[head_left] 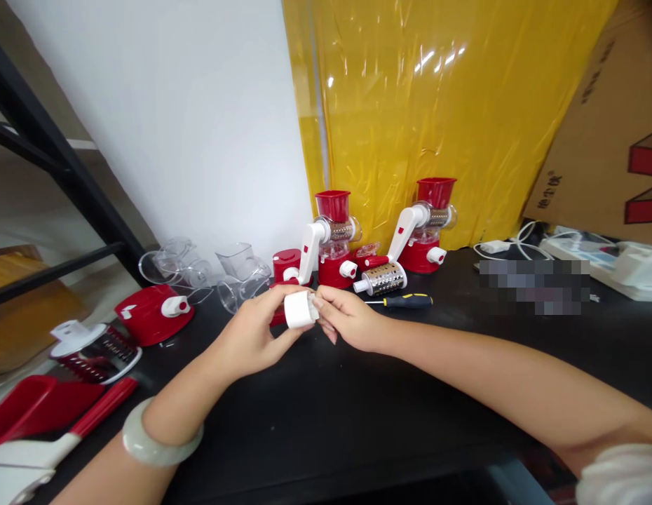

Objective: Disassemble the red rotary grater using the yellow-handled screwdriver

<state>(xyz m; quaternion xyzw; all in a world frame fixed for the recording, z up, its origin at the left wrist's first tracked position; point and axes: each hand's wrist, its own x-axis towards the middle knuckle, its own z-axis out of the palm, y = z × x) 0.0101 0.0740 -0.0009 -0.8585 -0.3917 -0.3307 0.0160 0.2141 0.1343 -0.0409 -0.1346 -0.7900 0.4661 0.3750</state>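
Note:
My left hand (261,328) grips a short white plastic cylinder (299,310) between thumb and fingers, above the black table. At the cylinder's right, ribbed-looking end, the fingertips of my right hand (352,319) are closed on it. Whether they also pinch a smaller piece is hidden. Just behind the hands stands a red and white rotary grater (334,242) with a crank. Near my right hand lie a loose metal grater drum (385,279) and a screwdriver (409,301) with a black and yellow handle.
Another assembled grater (430,224) stands farther right. Clear plastic housings (240,273), a red base (153,313), a large drum (97,352) and a red hopper (47,403) are at left. White cables (520,242) and a cardboard box (594,154) occupy the right.

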